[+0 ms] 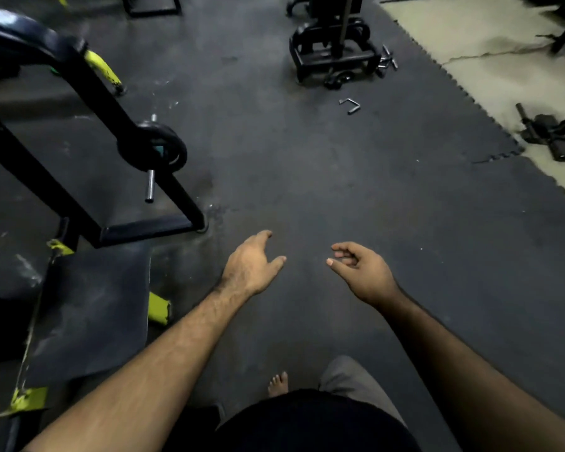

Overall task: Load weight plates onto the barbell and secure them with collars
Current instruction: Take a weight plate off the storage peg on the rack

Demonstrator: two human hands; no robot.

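Head view: I see the black rack (88,89) at ten o'clock, a small plate (157,146) parked on its peg for storage. My left hand (252,265) and right hand (356,269) hang loosely curled, holding nothing, free to reach.

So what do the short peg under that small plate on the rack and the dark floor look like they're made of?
The peg looks like bare polished steel: silvery, with a bright highlight along its length. The small plate above it is dull black, possibly painted iron or rubber-coated; the picture leaves that open. The dark floor looks like matte rubber matting, with toothed interlocking edges showing on the right.
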